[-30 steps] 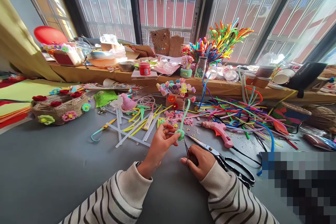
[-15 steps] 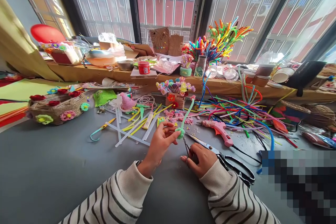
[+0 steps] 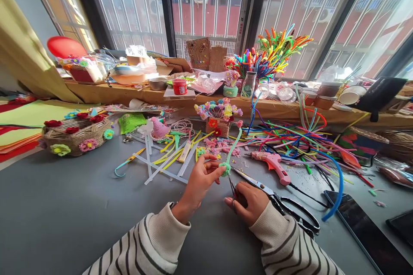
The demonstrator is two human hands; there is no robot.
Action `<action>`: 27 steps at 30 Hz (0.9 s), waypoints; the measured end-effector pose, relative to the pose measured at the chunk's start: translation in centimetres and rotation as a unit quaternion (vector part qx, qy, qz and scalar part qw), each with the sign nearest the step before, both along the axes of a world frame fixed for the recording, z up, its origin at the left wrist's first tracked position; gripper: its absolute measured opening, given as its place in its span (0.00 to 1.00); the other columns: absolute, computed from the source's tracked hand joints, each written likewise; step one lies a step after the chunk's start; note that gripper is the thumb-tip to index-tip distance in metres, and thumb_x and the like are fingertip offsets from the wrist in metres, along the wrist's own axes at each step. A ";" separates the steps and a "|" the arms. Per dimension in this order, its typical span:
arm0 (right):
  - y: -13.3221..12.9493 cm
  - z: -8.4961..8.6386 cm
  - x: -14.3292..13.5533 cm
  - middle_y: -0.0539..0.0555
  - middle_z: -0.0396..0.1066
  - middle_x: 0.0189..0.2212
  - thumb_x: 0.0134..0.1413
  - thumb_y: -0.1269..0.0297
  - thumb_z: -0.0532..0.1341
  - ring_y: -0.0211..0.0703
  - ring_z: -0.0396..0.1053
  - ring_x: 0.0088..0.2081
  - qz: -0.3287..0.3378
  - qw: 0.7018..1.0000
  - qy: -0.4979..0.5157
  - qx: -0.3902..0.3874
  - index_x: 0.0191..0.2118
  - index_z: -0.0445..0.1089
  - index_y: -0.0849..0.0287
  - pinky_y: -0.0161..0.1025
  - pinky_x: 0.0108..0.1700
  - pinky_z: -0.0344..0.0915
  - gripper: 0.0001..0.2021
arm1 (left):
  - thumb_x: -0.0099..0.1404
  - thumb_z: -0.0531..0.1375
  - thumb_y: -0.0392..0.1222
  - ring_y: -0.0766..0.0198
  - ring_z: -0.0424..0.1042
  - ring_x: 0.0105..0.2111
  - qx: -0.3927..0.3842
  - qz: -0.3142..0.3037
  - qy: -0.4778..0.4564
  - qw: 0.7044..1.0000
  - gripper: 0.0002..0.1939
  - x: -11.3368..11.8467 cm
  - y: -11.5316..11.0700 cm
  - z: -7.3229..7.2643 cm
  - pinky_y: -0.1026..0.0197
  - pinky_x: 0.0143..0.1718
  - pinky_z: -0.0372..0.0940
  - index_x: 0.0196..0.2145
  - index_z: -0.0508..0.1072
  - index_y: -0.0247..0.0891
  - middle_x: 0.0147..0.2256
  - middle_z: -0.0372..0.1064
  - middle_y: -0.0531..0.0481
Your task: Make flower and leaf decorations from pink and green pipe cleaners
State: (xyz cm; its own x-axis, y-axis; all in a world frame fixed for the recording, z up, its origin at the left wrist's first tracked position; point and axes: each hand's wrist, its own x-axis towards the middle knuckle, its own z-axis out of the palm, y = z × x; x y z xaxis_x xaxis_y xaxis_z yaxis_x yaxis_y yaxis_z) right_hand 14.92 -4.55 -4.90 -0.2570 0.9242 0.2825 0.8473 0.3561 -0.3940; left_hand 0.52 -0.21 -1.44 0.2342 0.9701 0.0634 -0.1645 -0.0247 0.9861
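Between thumb and fingers, my left hand (image 3: pixel 204 180) pinches a green fuzzy flower piece (image 3: pixel 232 148) near its knotted lower end. Its stem rises to a small pink tip. My right hand (image 3: pixel 250 201) is closed on small scissors (image 3: pixel 232 187), whose blades point up at the green knot. Large black-handled scissors (image 3: pixel 258 184) lie just behind and to the right of my right hand. Behind them rests a pink glue gun (image 3: pixel 272 164). Translucent sticks (image 3: pixel 161 165) and yellow strips lie left of my left hand.
A woven basket with flowers (image 3: pixel 77 137) stands at the left. Colourful pipe cleaners (image 3: pixel 290 139) are heaped at the back right. A small flower-filled box (image 3: pixel 217 126) stands behind my hands. A phone (image 3: pixel 364 227) lies at the right, near a bent blue pipe cleaner (image 3: pixel 337 197).
The whole view has shifted slightly, so things appear a little lower and further right. Both hands keep their holds. The phone area, blurred out before, now shows clearly.
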 end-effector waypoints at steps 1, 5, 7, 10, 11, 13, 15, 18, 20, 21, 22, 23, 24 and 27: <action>0.0 0.0 0.0 0.47 0.56 0.17 0.45 0.50 0.48 0.32 0.53 0.18 0.010 1.000 0.010 -0.009 0.19 0.57 0.59 0.30 0.21 0.49 0.17 | 0.48 0.58 0.40 0.73 0.61 0.22 0.001 -0.001 -0.001 1.000 0.16 0.0 0.0 0.0 0.68 0.22 0.58 0.33 0.56 0.36 0.27 0.61 0.53; -0.1 0.3 -0.1 0.46 0.53 0.15 0.46 0.53 0.49 0.31 0.51 0.18 0.030 0.998 0.050 -0.028 0.17 0.55 0.60 0.30 0.20 0.47 0.17 | 0.48 0.58 0.40 0.70 0.63 0.25 0.002 -0.004 -0.007 1.000 0.16 0.0 0.0 0.1 0.68 0.23 0.59 0.33 0.56 0.37 0.26 0.61 0.53; -0.2 0.4 -0.2 0.45 0.51 0.14 0.46 0.54 0.50 0.30 0.50 0.18 0.037 0.997 0.062 -0.036 0.16 0.54 0.60 0.30 0.20 0.46 0.17 | 0.47 0.58 0.39 0.69 0.64 0.26 0.000 -0.006 -0.009 1.000 0.16 0.0 -0.1 0.1 0.68 0.23 0.58 0.32 0.56 0.37 0.26 0.62 0.53; -0.3 0.7 -0.1 0.44 0.49 0.13 0.45 0.54 0.50 0.30 0.48 0.17 0.047 0.995 0.081 -0.045 0.15 0.53 0.60 0.30 0.19 0.44 0.17 | 0.46 0.59 0.39 0.68 0.65 0.27 -0.001 -0.007 -0.011 1.000 0.16 0.0 0.0 0.2 0.68 0.22 0.58 0.32 0.56 0.37 0.25 0.62 0.53; -0.3 0.7 -0.1 0.44 0.48 0.13 0.45 0.54 0.50 0.29 0.48 0.17 0.049 0.994 0.088 -0.048 0.15 0.53 0.60 0.30 0.18 0.44 0.18 | 0.46 0.59 0.39 0.68 0.65 0.27 -0.002 -0.006 -0.012 1.000 0.16 0.0 0.0 0.2 0.68 0.22 0.58 0.32 0.57 0.37 0.25 0.62 0.53; -0.3 0.8 0.0 0.44 0.47 0.12 0.45 0.54 0.50 0.29 0.47 0.16 0.054 0.992 0.101 -0.055 0.14 0.52 0.60 0.30 0.18 0.44 0.18 | 0.46 0.59 0.39 0.68 0.65 0.27 -0.002 -0.005 -0.012 1.000 0.17 0.0 0.0 0.2 0.68 0.22 0.58 0.32 0.57 0.37 0.25 0.62 0.53; -0.2 0.8 0.0 0.44 0.47 0.12 0.45 0.54 0.49 0.29 0.46 0.16 0.059 0.990 0.111 -0.063 0.14 0.52 0.60 0.30 0.18 0.43 0.17 | 0.46 0.59 0.39 0.68 0.64 0.26 -0.003 -0.007 -0.011 1.000 0.17 0.0 0.0 0.2 0.68 0.22 0.58 0.33 0.57 0.37 0.26 0.62 0.53; -0.1 0.5 0.0 0.44 0.47 0.12 0.46 0.54 0.48 0.30 0.46 0.16 0.063 0.988 0.122 -0.071 0.15 0.51 0.60 0.30 0.18 0.43 0.18 | 0.47 0.58 0.40 0.70 0.64 0.25 0.000 -0.009 -0.014 1.000 0.16 0.0 0.0 0.1 0.68 0.23 0.58 0.33 0.56 0.37 0.27 0.62 0.52; 0.0 0.3 0.0 0.44 0.46 0.12 0.46 0.52 0.46 0.30 0.46 0.17 0.063 0.987 0.133 -0.071 0.14 0.50 0.60 0.31 0.18 0.43 0.19 | 0.47 0.58 0.40 0.70 0.63 0.25 0.000 -0.009 -0.019 1.000 0.16 0.0 0.0 0.1 0.68 0.23 0.59 0.33 0.57 0.37 0.27 0.61 0.52; 0.1 0.2 0.0 0.44 0.46 0.12 0.47 0.52 0.46 0.30 0.46 0.16 0.064 0.986 0.139 -0.072 0.14 0.49 0.59 0.31 0.18 0.44 0.19 | 0.47 0.58 0.40 0.71 0.63 0.24 -0.003 -0.009 -0.022 1.000 0.16 0.0 -0.1 0.1 0.67 0.23 0.60 0.33 0.57 0.36 0.27 0.61 0.52; 0.1 0.1 0.0 0.44 0.46 0.12 0.47 0.51 0.45 0.30 0.46 0.16 0.064 0.985 0.145 -0.073 0.14 0.49 0.59 0.31 0.18 0.44 0.20 | 0.47 0.58 0.40 0.71 0.63 0.24 -0.008 -0.009 -0.025 1.000 0.16 0.0 -0.1 0.1 0.67 0.23 0.60 0.33 0.57 0.36 0.27 0.61 0.52; 0.1 0.0 0.0 0.44 0.47 0.12 0.47 0.51 0.45 0.30 0.47 0.16 0.065 0.984 0.152 -0.073 0.13 0.49 0.59 0.31 0.18 0.44 0.20 | 0.46 0.59 0.40 0.70 0.64 0.24 -0.014 -0.010 -0.029 0.999 0.17 0.0 -0.1 0.1 0.66 0.23 0.61 0.33 0.57 0.36 0.27 0.61 0.52; 0.1 0.0 0.0 0.44 0.47 0.11 0.47 0.50 0.44 0.30 0.47 0.16 0.065 0.983 0.158 -0.073 0.13 0.49 0.59 0.31 0.18 0.45 0.21 | 0.46 0.59 0.40 0.70 0.64 0.24 -0.020 -0.010 -0.034 0.999 0.17 0.1 -0.1 0.1 0.66 0.23 0.62 0.33 0.57 0.36 0.27 0.61 0.52; 0.1 0.1 0.0 0.45 0.49 0.10 0.47 0.49 0.43 0.30 0.48 0.15 0.065 0.981 0.172 -0.062 0.13 0.49 0.59 0.31 0.18 0.46 0.22 | 0.46 0.59 0.39 0.67 0.65 0.27 -0.028 -0.014 -0.054 0.998 0.17 0.1 -0.1 0.1 0.64 0.26 0.63 0.33 0.57 0.36 0.26 0.61 0.53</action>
